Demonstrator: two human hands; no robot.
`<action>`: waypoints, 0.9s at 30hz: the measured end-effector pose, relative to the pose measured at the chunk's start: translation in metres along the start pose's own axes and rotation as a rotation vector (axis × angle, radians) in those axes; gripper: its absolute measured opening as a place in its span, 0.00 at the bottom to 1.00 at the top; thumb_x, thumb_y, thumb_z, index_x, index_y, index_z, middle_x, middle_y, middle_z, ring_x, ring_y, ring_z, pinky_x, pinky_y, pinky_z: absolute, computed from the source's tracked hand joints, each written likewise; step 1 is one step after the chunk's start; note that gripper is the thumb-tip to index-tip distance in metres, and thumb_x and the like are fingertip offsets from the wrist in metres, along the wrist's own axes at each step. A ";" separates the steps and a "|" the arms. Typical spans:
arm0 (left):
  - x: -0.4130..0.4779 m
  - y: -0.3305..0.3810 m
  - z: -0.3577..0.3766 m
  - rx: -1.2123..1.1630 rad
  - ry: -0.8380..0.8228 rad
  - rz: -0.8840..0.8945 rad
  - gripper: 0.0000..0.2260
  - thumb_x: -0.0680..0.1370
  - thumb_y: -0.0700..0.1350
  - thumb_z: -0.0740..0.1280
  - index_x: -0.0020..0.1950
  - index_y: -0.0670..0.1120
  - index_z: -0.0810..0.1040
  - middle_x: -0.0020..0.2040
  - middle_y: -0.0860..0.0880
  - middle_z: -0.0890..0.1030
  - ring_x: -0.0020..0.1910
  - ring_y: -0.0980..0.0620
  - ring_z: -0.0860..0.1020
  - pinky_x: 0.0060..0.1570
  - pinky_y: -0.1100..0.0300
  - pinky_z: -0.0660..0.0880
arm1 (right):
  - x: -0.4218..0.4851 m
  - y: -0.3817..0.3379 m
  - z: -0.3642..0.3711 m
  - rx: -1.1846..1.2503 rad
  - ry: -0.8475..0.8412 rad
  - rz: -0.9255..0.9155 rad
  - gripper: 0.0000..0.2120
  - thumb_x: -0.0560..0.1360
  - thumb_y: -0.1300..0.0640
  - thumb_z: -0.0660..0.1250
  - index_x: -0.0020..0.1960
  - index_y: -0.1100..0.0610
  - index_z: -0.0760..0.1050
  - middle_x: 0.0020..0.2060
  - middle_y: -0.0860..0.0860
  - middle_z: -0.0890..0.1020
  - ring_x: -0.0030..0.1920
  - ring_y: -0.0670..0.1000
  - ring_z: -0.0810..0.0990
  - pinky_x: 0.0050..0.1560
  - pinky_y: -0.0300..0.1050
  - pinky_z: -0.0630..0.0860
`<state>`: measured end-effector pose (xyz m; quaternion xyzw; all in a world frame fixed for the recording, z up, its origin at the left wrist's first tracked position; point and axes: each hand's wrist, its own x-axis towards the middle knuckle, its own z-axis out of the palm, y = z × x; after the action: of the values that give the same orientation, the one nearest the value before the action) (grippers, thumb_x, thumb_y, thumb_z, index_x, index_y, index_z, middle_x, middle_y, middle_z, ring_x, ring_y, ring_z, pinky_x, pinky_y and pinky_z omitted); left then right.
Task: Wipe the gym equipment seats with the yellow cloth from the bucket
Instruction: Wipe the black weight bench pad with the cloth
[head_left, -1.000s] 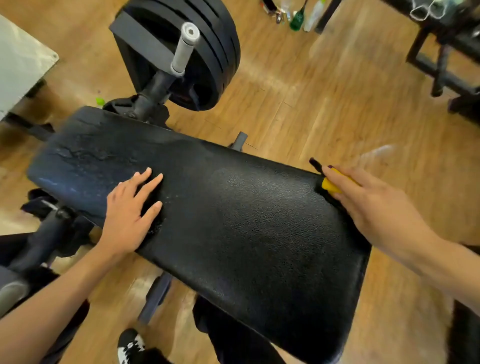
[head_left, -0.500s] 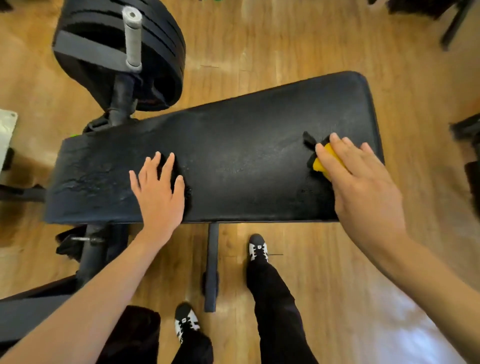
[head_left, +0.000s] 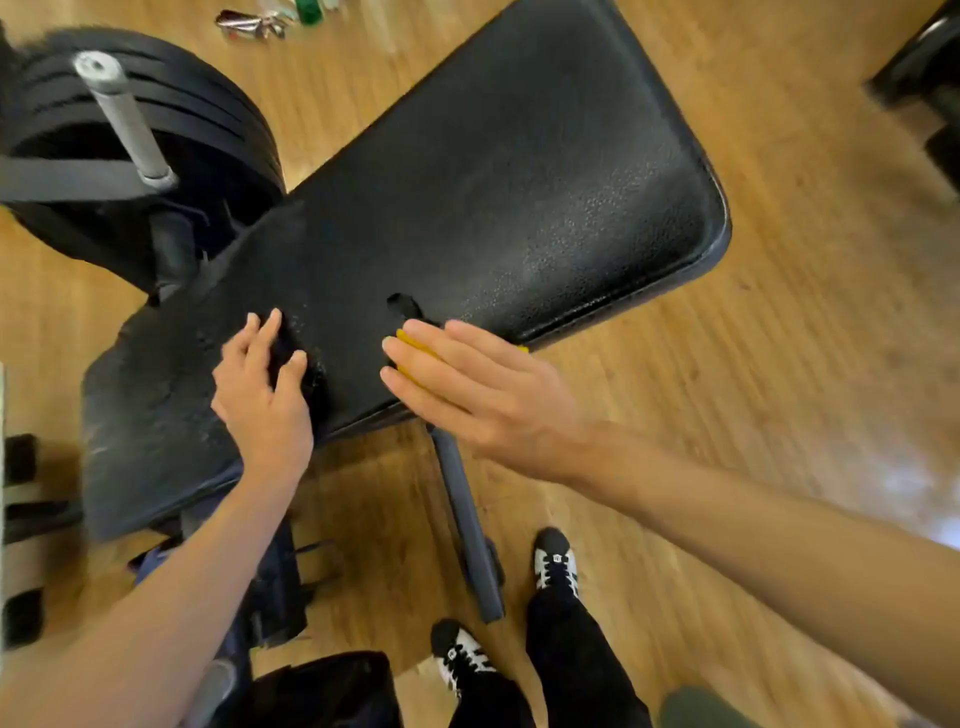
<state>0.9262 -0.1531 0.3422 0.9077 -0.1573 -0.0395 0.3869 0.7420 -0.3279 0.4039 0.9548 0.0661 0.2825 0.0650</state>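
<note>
Right hand (head_left: 483, 384), fingers straight, presses the yellow cloth (head_left: 415, 345) onto the seat (head_left: 519, 182); left hand (head_left: 262, 384) rests flat nearby.

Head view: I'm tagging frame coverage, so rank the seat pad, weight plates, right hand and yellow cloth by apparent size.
1. seat pad
2. weight plates, partly cut off at the frame edge
3. right hand
4. yellow cloth, mostly hidden under that hand; only slivers show
</note>
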 end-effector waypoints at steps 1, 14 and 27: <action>0.001 -0.001 0.001 0.007 0.000 -0.004 0.24 0.79 0.55 0.58 0.76 0.54 0.72 0.77 0.51 0.69 0.76 0.48 0.65 0.73 0.41 0.56 | -0.008 0.018 -0.012 -0.033 -0.026 -0.074 0.16 0.82 0.64 0.63 0.69 0.60 0.76 0.69 0.56 0.76 0.72 0.57 0.73 0.72 0.54 0.69; -0.003 -0.002 0.002 0.079 0.016 0.010 0.24 0.80 0.53 0.60 0.76 0.54 0.71 0.76 0.50 0.70 0.75 0.46 0.66 0.74 0.40 0.57 | 0.008 0.058 -0.035 -0.076 -0.297 -0.376 0.20 0.84 0.65 0.57 0.75 0.61 0.68 0.73 0.58 0.72 0.73 0.61 0.70 0.73 0.57 0.67; -0.006 0.001 -0.003 0.052 -0.002 0.034 0.25 0.79 0.53 0.62 0.77 0.51 0.71 0.76 0.46 0.70 0.74 0.42 0.66 0.72 0.40 0.57 | -0.010 0.158 -0.120 -0.006 -0.467 -0.410 0.18 0.86 0.64 0.55 0.75 0.61 0.68 0.74 0.58 0.70 0.74 0.61 0.69 0.71 0.59 0.70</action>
<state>0.9209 -0.1501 0.3449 0.9147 -0.1740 -0.0298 0.3636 0.6822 -0.4745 0.5234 0.9604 0.2397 0.0365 0.1369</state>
